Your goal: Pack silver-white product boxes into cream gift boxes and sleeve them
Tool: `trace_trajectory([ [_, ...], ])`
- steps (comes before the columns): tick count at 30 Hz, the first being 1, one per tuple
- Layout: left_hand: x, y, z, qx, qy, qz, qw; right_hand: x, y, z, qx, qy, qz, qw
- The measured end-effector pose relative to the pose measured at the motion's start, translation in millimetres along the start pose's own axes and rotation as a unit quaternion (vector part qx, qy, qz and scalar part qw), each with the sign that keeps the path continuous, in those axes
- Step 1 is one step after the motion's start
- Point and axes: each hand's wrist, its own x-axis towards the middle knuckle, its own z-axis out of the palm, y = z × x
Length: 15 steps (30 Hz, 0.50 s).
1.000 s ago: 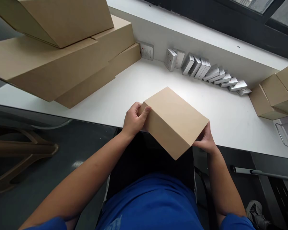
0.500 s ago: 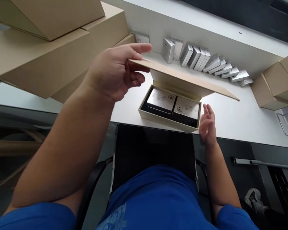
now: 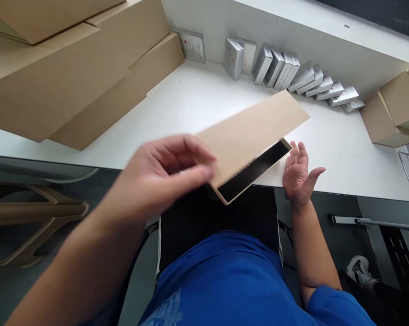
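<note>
Place: workroom resembling a packing station, workshop or office unclear | 1 long white table (image 3: pixel 163 115) along a wall (image 3: pixel 213 27) | tan cartons (image 3: pixel 89 74) stacked at 2 sides | silver boxes (image 3: pixel 284 72) lined between

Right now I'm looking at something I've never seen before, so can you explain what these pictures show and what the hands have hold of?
No machine here: these are a person's own hands, seen from a camera worn on the head, looking forward and down. The blue shirt is the wearer's.

In front is a white table. Small silver boxes stand or lean along its back; brown boxes are piled left, with others at the right end.

Near the front edge is a partly open box, black inside. The left hand is at its lid; blur hides whether it grips. The right hand is open beside the other end.
</note>
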Motion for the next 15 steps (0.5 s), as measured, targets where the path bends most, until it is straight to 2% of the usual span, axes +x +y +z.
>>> trace_trajectory([
  [3, -33.0, -10.3, 23.4, -0.002, -0.147, -0.034, 0.989, -1.1, -5.5, 4.1, 0.011, 0.007, 0.005, 1.0],
  [5, -50.8, -17.0, 32.8, 0.021, -0.19, -0.029, 0.981, -2.8, -10.7, 6.2, 0.032, -0.001, 0.013, 0.999],
  [8, -72.4, -21.5, 31.6, 0.078, -0.213, 0.034, 0.973, -4.8, -15.9, 5.8, 0.087, -0.007, 0.036, 0.995],
  [10, -83.8, -25.7, 24.3, 0.117, -0.176, 0.087, 0.973, -4.7, -14.5, 2.3, 0.121, 0.0, 0.046, 0.992],
  [11, -88.1, -30.6, 20.9, 0.139, -0.13, 0.108, 0.976, -4.0, -11.9, -0.6, 0.134, 0.002, 0.048, 0.99],
  [13, -93.1, -48.2, 17.7, 0.193, 0.01, 0.136, 0.972, -1.2, -3.4, -8.0, 0.139, 0.003, 0.048, 0.989],
  [15, -93.3, -74.8, 20.9, 0.243, 0.138, 0.147, 0.949, 2.5, 6.9, -15.7, 0.118, -0.002, 0.043, 0.992],
])
